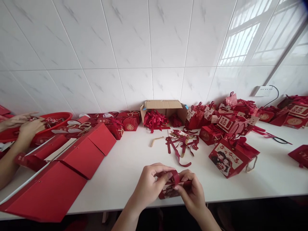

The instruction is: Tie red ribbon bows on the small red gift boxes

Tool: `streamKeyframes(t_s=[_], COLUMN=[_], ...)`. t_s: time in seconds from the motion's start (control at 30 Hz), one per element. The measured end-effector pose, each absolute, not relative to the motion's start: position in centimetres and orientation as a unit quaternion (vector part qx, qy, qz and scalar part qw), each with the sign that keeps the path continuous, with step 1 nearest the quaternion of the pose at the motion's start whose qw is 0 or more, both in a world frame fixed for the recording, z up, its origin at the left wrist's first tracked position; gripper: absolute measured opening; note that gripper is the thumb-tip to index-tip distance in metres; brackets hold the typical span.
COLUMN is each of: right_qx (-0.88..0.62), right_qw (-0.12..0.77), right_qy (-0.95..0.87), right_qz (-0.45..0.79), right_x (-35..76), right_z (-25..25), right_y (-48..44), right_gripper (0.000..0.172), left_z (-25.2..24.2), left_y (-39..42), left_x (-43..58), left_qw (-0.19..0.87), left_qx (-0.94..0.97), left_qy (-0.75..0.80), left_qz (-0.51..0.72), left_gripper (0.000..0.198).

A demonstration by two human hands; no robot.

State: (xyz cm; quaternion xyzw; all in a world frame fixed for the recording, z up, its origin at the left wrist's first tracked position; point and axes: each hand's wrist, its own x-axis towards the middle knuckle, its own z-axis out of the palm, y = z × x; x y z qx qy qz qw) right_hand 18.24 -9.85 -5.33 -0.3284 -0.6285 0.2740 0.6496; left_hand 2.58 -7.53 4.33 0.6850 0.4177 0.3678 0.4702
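A small red gift box [169, 192] with a printed picture on its front sits at the table's front edge between my hands. A dark red strap [175, 176] arches over its top. My left hand [154, 181] pinches the strap from the left with thumb and fingers. On the right, my right hand [191, 189] has its thumb at the strap's lower end and its fingers curled over the box top. Behind them lies a loose pile of dark red straps [181, 141]. A finished-looking red box with a bow [233, 157] stands to the right.
An open cardboard box [163, 104] of red ribbons stands against the wall. Large red folded boxes [79, 154] fill the left side. Another person's hands [30, 128] work over a red basin [66, 117]. More red gift boxes [231, 122] are heaped at the right.
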Motion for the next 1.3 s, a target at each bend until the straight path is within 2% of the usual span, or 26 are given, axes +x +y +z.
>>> streamKeyframes(t_s=[0.23,0.8,0.9,1.0,1.2,1.3], right_qx=[-0.335,-0.313,-0.314,-0.309,-0.284,-0.286], right_qw=[0.652,0.663,0.667,0.667,0.643,0.628], right_qy=[-0.624,-0.626,-0.625,-0.635,-0.69,-0.704], right_qz=[0.272,0.264,0.257,0.236,0.172,0.17], right_x=[18.4,18.5,18.5,18.6,19.0,19.1], right_z=[-5.4,-5.5,-5.4,-5.3,-4.6,-4.4], right_y=[-9.9,-9.8,-9.8,-10.0,-10.5,-10.6], right_gripper=[0.021,0.02,0.021,0.02,0.025,0.026], left_z=[4.5,3.5,3.6,3.4,1.1,0.3], left_y=[-7.9,-8.4,-8.5,-8.5,-8.6,-8.8], left_x=[2.6,3.0,2.8,2.1,0.7,0.6], left_qw=[0.46,0.514,0.479,0.396,0.337,0.341], left_qx=[0.696,0.669,0.718,0.797,0.831,0.824], left_qy=[0.403,0.395,0.359,0.299,0.211,0.204], left_qz=[0.375,0.363,0.355,0.345,0.389,0.404], left_gripper=[0.021,0.023,0.018,0.013,0.033,0.035])
